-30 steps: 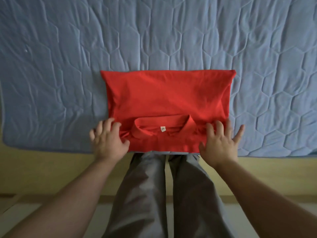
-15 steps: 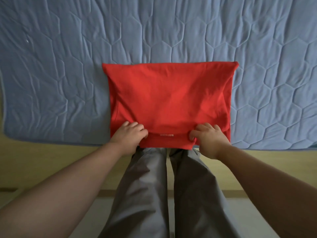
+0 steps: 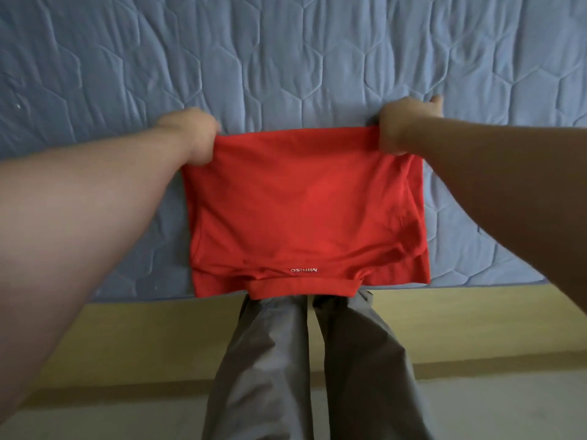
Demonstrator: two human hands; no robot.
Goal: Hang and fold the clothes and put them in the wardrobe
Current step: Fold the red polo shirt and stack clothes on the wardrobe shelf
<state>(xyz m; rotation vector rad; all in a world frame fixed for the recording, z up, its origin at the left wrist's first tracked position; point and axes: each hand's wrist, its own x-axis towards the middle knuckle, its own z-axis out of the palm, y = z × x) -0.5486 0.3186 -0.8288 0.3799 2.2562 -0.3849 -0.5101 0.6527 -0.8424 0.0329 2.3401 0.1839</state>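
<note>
Blue quilted mattress fills the upper frame. At centre, by its near edge, lies the red shirt, a folded rectangle. Folding looks nearly done; stowing in the wardrobe, not in view, remains. Left hand and right hand each clench an upper corner.

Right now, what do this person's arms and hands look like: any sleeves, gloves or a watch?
Both arms are bare. The left forearm and right forearm show no sleeve up to the picture's edge, and neither wrist carries a watch or band. The left hand and right hand wear no gloves; most fingers are hidden, so rings cannot be ruled out. The person wears grey trousers.
</note>
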